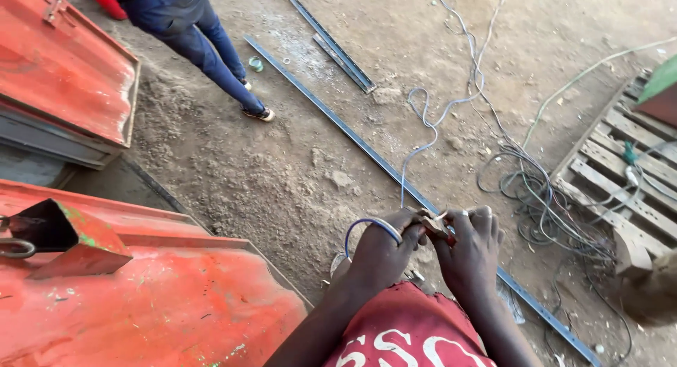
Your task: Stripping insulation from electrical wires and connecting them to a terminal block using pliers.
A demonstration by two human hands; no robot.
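Blue-and-white cable (374,226), looped. Small tool (437,229): rusty brown, perhaps with a red handle (too blurred to be sure). Shirt (405,332): dark red, white lettering. Sheet-metal panels (162,296): orange-red, scuffed, green flecks. Steel strips (338,124): dark blue-grey. Ground (282,169): dusty tan. Pallet (620,169): pale grey wood. Another person's trousers (197,35): navy.

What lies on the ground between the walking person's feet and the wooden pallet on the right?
In the head view, between the person's feet and the wooden pallet lie long metal bars, dirt, and tangled cables.
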